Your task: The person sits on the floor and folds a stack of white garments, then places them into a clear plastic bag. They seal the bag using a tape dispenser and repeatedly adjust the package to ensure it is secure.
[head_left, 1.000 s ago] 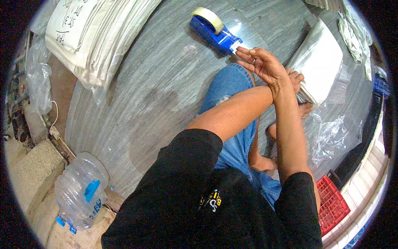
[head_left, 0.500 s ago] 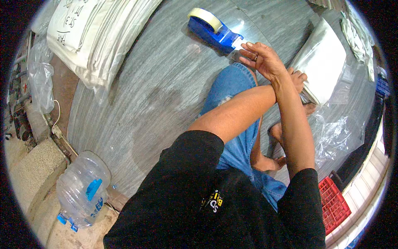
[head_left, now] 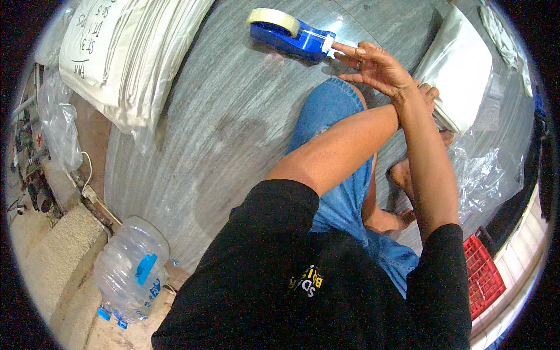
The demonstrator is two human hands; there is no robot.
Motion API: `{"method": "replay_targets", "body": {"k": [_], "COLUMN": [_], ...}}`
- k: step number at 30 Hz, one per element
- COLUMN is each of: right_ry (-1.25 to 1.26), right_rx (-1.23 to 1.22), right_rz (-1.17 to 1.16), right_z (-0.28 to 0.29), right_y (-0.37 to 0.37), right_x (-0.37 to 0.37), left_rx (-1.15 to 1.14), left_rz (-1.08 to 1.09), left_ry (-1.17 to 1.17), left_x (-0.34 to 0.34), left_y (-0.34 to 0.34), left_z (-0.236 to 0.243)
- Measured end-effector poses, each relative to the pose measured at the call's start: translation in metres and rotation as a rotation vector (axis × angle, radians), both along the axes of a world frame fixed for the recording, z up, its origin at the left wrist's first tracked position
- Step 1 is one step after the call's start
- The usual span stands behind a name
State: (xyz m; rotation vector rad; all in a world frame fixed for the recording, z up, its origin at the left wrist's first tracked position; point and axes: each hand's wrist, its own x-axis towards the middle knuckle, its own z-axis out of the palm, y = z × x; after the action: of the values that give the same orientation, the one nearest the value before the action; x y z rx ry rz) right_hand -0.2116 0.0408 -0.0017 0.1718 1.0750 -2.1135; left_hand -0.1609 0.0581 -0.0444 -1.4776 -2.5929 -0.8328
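Note:
Past my bent jeans knee, a blue tape dispenser (head_left: 312, 45) with a pale roll (head_left: 272, 19) lies on the grey floor (head_left: 216, 163). My right hand (head_left: 373, 69) reaches over to it, fingers spread, a fingertip at the white cutter end. Underneath that wrist my left arm crosses to the right, where my left hand (head_left: 427, 96), partly hidden, has curled fingers on the near edge of a folded white bundle (head_left: 458, 64) with a glossy cover.
A thick stack of white cloth (head_left: 125, 58) lies upper left, plastic sheeting (head_left: 484, 175) at the right. A red crate (head_left: 481, 277) stands lower right, a large clear water jug (head_left: 125, 268) lower left. Cables and clutter line the left edge.
The view has shifted and turned slightly. My right fingers have stretched out further toward the dispenser's cutter end; my left hand stays at the white bundle.

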Motion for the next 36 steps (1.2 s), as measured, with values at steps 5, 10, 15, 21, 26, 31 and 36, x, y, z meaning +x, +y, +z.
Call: {"method": "replay_targets", "body": {"k": [5, 10, 15, 21, 26, 31, 36], "right_ry": [-0.022, -0.070, -0.097, -0.111, 0.009, 0.281, 0.539], "right_rx": [0.093, 0.293, 0.548, 0.481, 0.546, 0.825, 1.151], "right_rz": [0.107, 0.106, 0.106, -0.022, 0.114, 0.261, 0.372], "right_z": [-0.016, -0.018, -0.020, -0.028, 0.041, 0.128, 0.160], "right_y": [0.006, -0.004, -0.022, -0.008, 0.017, 0.088, 0.144], "right_x": [-0.014, -0.012, -0.021, -0.018, 0.000, 0.026, 0.071], "left_rx": [-0.011, -0.013, 0.048, -0.006, 0.363, 0.396, 0.071], "left_rz": [0.008, 0.010, 0.033, -0.022, 0.233, 0.070, -0.028], "left_ry": [0.002, 0.035, 0.087, 0.059, 0.002, -0.225, -0.075], "left_x": [-0.003, -0.003, -0.001, 0.000, 0.014, -0.008, -0.012], "left_y": [0.001, 0.000, -0.006, -0.006, 0.024, 0.007, -0.015], "left_z": [-0.001, -0.002, 0.002, 0.016, -0.059, -0.018, 0.017]}}
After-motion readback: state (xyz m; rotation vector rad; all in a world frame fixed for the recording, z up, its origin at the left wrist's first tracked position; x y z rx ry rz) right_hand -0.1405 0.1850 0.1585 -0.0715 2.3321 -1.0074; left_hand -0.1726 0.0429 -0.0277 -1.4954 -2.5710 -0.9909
